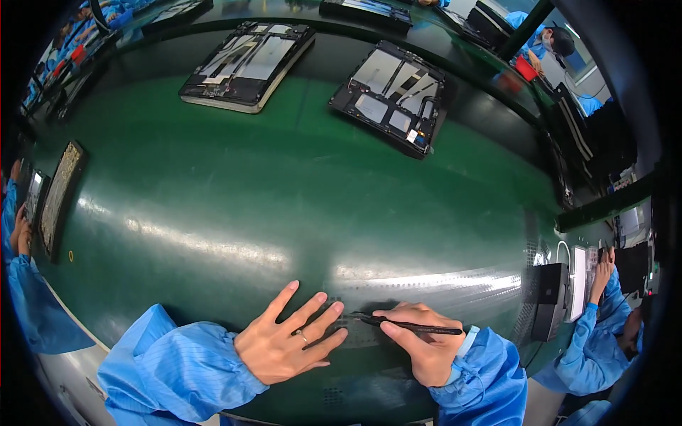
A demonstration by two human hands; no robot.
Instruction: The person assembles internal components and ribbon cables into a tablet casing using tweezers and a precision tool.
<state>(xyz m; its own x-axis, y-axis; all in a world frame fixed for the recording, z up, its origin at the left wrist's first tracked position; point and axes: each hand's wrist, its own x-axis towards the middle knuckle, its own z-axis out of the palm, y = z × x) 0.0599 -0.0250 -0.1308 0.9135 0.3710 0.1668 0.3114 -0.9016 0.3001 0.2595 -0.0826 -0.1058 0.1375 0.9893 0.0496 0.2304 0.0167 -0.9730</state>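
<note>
My left hand (288,341) lies flat on the green conveyor belt (284,199), fingers spread, a ring on one finger. Its fingertips rest by a small dark part (339,307) on the belt. My right hand (423,344) holds a thin black pen-like tool (412,326), its tip pointing left at the same small part. Both forearms wear blue sleeves.
Two opened tablet-like devices (247,64) (392,96) lie on the belt further off. A flat tray (60,195) sits at the left edge, beside another person's blue sleeve (32,305). At the right, a co-worker's hand (602,273) handles a white panel near a black box (550,298).
</note>
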